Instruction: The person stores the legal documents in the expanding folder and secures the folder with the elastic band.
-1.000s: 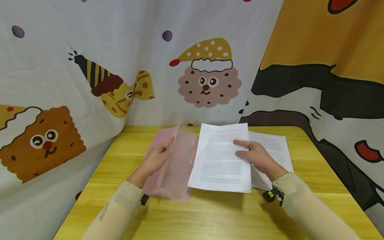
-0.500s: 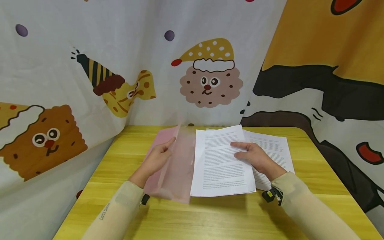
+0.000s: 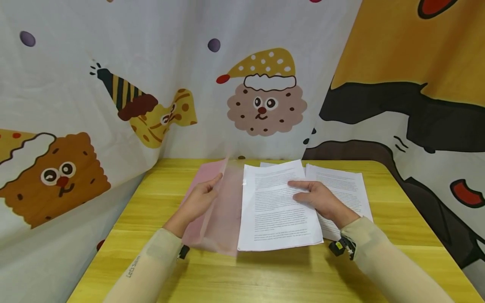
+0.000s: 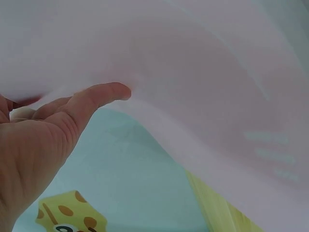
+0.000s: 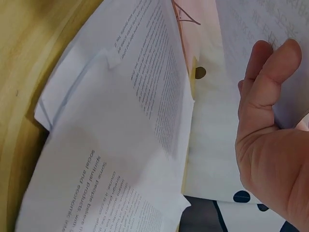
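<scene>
My left hand (image 3: 198, 200) grips a translucent pink plastic folder (image 3: 223, 229) by its left part, with the thumb on the near side. In the left wrist view the thumb lies along the bent pink film (image 4: 193, 96). My right hand (image 3: 318, 195) pinches printed white sheets (image 3: 280, 214) at their right edge, thumb and index finger on the front. The left edge of these sheets overlaps the folder's right side in the head view. More printed sheets (image 3: 342, 185) lie behind and right of the right hand; the right wrist view shows these papers (image 5: 96, 159) fanned out.
The yellow wood-grain table (image 3: 265, 277) lies under everything. Behind it hangs a white curtain (image 3: 182, 25) with cartoon prints, reaching the table's far edge.
The held sheets have shifted slightly left and tilted, so their left edge now overlaps the folder. My right hand moved a little left with them. The left hand and folder stay almost still.
</scene>
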`<state>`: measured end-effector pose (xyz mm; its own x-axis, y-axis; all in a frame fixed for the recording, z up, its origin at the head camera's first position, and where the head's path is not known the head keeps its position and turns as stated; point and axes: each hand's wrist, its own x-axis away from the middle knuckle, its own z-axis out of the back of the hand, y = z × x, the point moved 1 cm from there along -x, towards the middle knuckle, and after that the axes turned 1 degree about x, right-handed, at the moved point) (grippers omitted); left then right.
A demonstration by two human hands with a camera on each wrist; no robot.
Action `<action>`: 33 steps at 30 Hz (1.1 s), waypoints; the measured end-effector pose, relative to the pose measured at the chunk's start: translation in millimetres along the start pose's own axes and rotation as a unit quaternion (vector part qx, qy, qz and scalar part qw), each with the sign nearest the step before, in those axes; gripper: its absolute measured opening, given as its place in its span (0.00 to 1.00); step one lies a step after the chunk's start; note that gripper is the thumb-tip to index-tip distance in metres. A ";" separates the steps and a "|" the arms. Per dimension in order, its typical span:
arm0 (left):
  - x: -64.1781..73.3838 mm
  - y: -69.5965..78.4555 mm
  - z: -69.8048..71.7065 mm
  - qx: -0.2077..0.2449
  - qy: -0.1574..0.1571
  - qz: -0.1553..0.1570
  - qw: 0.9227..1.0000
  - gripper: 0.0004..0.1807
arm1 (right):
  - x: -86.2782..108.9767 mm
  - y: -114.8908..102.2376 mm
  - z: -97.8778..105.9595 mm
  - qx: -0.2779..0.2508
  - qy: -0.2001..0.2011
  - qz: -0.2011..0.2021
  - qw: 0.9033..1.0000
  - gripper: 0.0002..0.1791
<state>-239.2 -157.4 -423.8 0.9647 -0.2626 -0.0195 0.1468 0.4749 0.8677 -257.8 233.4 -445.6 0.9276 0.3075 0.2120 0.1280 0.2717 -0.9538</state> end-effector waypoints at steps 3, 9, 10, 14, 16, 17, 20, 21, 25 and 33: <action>0.1 -1.3 -0.4 -0.002 0.001 -0.005 1.000 0.32 | -0.3 2.0 -1.9 -0.002 -0.002 -0.006 1.000 0.34; 0.5 -2.7 -0.6 -0.007 0.007 -0.010 1.000 0.32 | 0.9 4.9 -6.8 -0.003 -0.019 -0.014 1.000 0.35; 0.8 -2.5 -0.5 -0.006 0.007 -0.008 1.000 0.32 | 1.3 4.6 -7.7 -0.004 -0.026 -0.014 1.000 0.35; 1.9 -1.8 0.3 -0.007 0.002 -0.003 1.000 0.32 | 2.2 1.1 -11.1 -0.006 -0.048 -0.007 0.999 0.36; 2.5 -1.2 0.3 -0.003 -0.002 -0.001 1.000 0.32 | 1.6 -1.1 -12.6 -0.001 -0.056 -0.005 0.998 0.36; 2.7 -1.0 0.3 0.000 -0.004 -0.002 1.000 0.32 | 0.8 -2.4 -13.5 0.004 -0.057 -0.004 0.998 0.35; 3.6 -0.3 0.0 0.006 -0.011 -0.004 1.000 0.32 | -3.7 -4.9 -15.7 0.035 -0.049 0.006 0.998 0.34; 3.8 -0.1 -0.2 0.007 -0.012 -0.005 1.000 0.32 | -5.8 -5.2 -16.5 0.044 -0.041 0.010 0.998 0.33; 4.4 0.7 -0.7 0.005 -0.010 -0.001 1.000 0.33 | -16.9 -4.0 -20.6 0.057 -0.008 0.025 0.998 0.32; -0.1 1.4 -4.1 -0.011 0.001 0.008 1.000 0.32 | -31.1 1.4 -33.3 0.020 0.053 0.025 0.998 0.33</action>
<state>-238.2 -153.3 -424.6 0.9675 -0.2527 -0.0066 0.1358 0.4977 0.8566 -274.8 193.8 -460.6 0.9649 0.2237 0.1378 0.0676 0.2956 -0.9529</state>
